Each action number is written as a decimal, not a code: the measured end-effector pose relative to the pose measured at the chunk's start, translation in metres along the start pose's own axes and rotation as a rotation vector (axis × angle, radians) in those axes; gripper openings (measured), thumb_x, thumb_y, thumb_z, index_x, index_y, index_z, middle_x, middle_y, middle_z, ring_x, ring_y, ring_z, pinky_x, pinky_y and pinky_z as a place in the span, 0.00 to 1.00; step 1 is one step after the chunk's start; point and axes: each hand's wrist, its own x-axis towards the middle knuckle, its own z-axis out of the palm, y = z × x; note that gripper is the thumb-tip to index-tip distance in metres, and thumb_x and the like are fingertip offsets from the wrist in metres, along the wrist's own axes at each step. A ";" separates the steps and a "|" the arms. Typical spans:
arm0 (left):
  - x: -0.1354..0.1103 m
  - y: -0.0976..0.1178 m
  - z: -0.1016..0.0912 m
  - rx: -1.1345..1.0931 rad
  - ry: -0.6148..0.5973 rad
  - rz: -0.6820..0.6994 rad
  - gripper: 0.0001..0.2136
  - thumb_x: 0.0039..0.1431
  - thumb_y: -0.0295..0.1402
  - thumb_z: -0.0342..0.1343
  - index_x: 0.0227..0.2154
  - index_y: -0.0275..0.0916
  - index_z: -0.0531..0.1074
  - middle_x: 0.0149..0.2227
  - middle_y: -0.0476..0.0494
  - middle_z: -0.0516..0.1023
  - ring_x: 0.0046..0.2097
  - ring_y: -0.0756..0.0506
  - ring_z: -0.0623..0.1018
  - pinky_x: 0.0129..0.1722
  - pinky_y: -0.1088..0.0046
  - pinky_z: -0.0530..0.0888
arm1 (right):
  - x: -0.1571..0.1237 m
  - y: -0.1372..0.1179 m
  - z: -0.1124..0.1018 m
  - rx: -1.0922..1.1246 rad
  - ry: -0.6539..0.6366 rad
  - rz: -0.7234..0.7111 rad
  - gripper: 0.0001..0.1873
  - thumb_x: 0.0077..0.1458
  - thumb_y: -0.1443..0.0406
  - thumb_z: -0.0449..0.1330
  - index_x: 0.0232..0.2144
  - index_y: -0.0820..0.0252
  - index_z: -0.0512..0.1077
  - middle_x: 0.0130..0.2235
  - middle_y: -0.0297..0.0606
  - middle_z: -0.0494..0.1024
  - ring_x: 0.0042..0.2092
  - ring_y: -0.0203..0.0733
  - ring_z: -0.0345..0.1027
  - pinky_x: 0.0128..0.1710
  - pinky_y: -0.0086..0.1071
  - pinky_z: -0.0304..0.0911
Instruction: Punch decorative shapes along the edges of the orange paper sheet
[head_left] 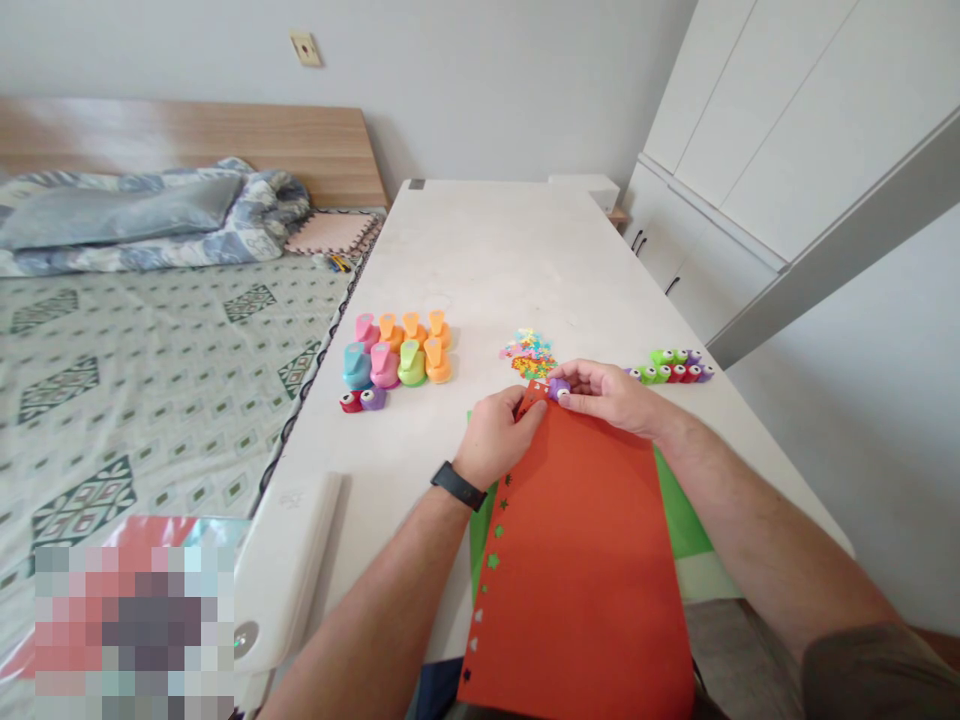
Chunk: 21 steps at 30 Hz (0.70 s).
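A sheet of orange-red paper (pixel 581 560) lies in front of me, with small punched shapes along its left edge and top left corner. My left hand (pixel 496 430) pinches the sheet near that corner, a black band on its wrist. In my right hand (pixel 604 393) is a small purple craft punch (pixel 559 389), set at the paper's top edge just right of my left thumb. Whether its lever is pressed I cannot tell. Green paper (pixel 682 510) shows beneath the orange-red sheet. Just beyond the punch sits a pile of colourful paper cutouts (pixel 529 352).
Larger pink, orange, blue and green punches (pixel 397 355) stand left on the white table (pixel 487 240), small red and purple ones (pixel 362 399) before them. More small punches (pixel 671 368) line the right. A long white device (pixel 289 570) lies front left, beside the bed (pixel 172 400).
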 end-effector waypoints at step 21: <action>-0.002 0.006 -0.002 -0.018 -0.007 0.012 0.15 0.66 0.41 0.51 0.26 0.39 0.64 0.24 0.55 0.63 0.28 0.52 0.62 0.29 0.74 0.57 | 0.000 -0.001 -0.002 0.077 -0.002 0.052 0.23 0.53 0.59 0.71 0.51 0.59 0.76 0.47 0.40 0.80 0.47 0.42 0.73 0.55 0.39 0.65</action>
